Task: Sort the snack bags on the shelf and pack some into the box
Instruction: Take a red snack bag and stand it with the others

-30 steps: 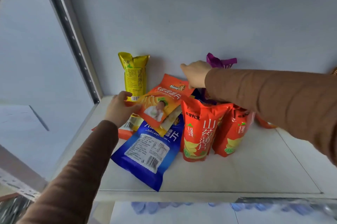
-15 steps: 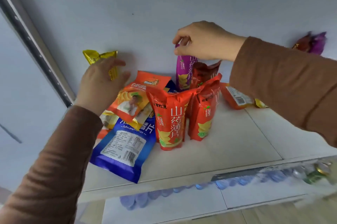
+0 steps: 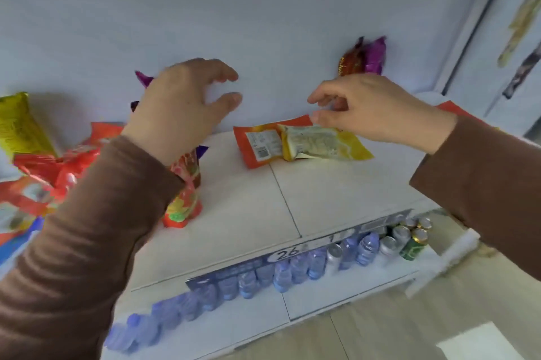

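Observation:
Both my hands are raised over the white shelf (image 3: 248,213). My left hand (image 3: 187,102) hangs in the air with spread, slightly bent fingers and holds nothing. Below its wrist stands a red-orange snack bag (image 3: 184,201), and a purple bag (image 3: 142,78) peeks out behind the hand. My right hand (image 3: 374,107) hovers just over a flat orange bag (image 3: 257,145) and a yellow bag (image 3: 322,145) lying across it. Its thumb and forefinger are apart with nothing between them. No box is in view.
A pile of orange bags (image 3: 44,178), an upright yellow bag (image 3: 20,128) and a blue bag (image 3: 11,245) fill the shelf's left. Purple and brown bags (image 3: 363,58) lean on the back wall at right. Water bottles (image 3: 292,269) and cans (image 3: 409,239) line the shelf below.
The view has swung right. My right hand let go of the purple bag and moved right over the flat bags. My left hand lifted off the yellow bag and moved right.

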The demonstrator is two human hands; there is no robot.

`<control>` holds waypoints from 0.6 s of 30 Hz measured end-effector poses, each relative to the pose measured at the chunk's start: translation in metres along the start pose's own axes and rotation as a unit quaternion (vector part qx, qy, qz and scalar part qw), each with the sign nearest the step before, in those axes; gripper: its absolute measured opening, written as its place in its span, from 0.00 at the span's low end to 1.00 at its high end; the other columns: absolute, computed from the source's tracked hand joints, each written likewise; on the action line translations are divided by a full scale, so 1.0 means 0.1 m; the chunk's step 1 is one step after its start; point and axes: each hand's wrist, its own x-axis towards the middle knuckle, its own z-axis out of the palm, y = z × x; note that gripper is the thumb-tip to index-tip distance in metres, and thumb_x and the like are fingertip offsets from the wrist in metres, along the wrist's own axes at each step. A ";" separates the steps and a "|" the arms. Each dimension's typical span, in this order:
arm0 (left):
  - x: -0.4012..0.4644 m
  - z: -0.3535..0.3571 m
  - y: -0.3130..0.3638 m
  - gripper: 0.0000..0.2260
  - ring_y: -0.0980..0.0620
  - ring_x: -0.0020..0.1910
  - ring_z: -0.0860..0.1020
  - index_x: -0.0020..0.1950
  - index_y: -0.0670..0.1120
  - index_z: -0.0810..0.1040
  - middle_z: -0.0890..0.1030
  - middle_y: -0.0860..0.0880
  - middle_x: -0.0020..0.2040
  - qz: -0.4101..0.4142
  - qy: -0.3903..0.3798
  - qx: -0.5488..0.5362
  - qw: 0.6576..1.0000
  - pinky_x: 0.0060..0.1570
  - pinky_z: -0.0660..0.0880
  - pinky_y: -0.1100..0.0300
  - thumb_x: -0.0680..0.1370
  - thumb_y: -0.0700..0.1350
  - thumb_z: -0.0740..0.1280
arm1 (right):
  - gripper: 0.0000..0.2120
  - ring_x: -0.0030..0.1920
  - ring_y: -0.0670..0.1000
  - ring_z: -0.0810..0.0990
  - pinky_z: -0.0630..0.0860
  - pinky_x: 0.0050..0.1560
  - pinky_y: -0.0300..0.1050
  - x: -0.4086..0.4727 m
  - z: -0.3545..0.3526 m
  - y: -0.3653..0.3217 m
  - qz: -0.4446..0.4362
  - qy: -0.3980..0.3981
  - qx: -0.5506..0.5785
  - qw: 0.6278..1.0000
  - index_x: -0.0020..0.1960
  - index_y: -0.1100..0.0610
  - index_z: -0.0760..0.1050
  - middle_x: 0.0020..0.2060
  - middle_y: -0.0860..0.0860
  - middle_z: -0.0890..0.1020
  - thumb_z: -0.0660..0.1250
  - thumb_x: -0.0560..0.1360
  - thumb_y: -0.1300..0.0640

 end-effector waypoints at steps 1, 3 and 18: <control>0.06 0.18 0.18 0.14 0.52 0.58 0.77 0.63 0.52 0.80 0.81 0.53 0.59 -0.001 -0.020 0.003 1.000 0.57 0.70 0.57 0.79 0.52 0.67 | 0.19 0.51 0.49 0.80 0.73 0.51 0.45 -0.09 -0.03 0.23 0.000 -0.003 -0.003 1.000 0.62 0.46 0.79 0.52 0.43 0.82 0.68 0.75 0.40; 0.17 0.54 0.48 0.14 0.52 0.58 0.77 0.64 0.53 0.79 0.81 0.54 0.60 -0.004 -0.055 0.008 0.998 0.58 0.71 0.56 0.79 0.53 0.67 | 0.19 0.51 0.47 0.77 0.71 0.49 0.45 -0.24 -0.06 0.66 -0.002 -0.016 -0.010 1.000 0.63 0.47 0.78 0.55 0.44 0.82 0.68 0.76 0.40; 1.12 2.33 1.23 0.14 0.53 0.55 0.79 0.61 0.55 0.79 0.81 0.55 0.57 -0.057 -0.115 -0.009 0.992 0.57 0.74 0.54 0.76 0.56 0.69 | 0.22 0.53 0.44 0.71 0.64 0.51 0.42 -0.06 0.14 2.66 0.015 -0.049 0.029 0.998 0.68 0.48 0.75 0.61 0.47 0.78 0.69 0.77 0.42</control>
